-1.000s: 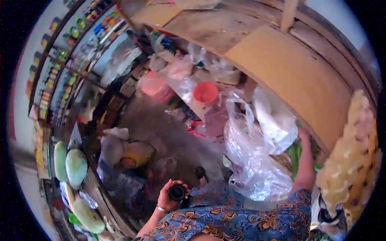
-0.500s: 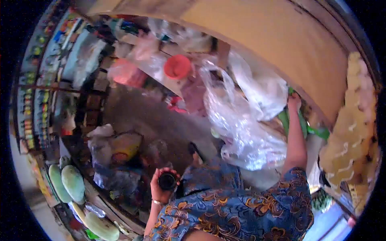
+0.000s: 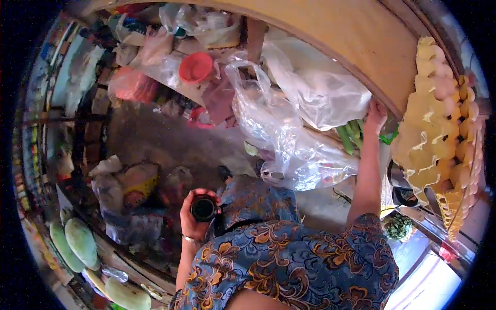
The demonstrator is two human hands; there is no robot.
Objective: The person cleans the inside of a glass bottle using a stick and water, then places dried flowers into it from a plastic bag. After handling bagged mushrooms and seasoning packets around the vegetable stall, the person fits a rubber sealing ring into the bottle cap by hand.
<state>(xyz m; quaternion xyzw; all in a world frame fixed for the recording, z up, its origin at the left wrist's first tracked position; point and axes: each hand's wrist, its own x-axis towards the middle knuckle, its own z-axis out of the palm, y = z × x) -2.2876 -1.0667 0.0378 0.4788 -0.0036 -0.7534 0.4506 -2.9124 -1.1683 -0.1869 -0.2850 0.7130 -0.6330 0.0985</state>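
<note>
My left hand (image 3: 192, 219), a bracelet at its wrist, is wrapped round a dark, round-mouthed container (image 3: 203, 207). Its black top faces up at me, and I cannot tell whether that is a lid or dark contents. My right arm is stretched forward beneath the edge of the wooden counter (image 3: 330, 26). There my right hand (image 3: 376, 116) has its fingers curled in; anything inside them is hidden. Beside it lie long green vegetables (image 3: 351, 135), partly under a white plastic bag (image 3: 320, 98). A clear plastic bag (image 3: 289, 139) spreads out nearer to me.
A red bowl (image 3: 196, 67) and a pink-red bag (image 3: 135, 85) stand farther back. Stacked egg trays (image 3: 429, 129) rise at the right. Pale green gourds (image 3: 80, 243) lie at the lower left, near full shelves. A yellow-marked sack (image 3: 139, 186) sits on the floor.
The camera view has turned, so most things sit farther left. My right hand has moved up toward the counter edge, and more green stalks show beside it. My left hand still holds the dark container.
</note>
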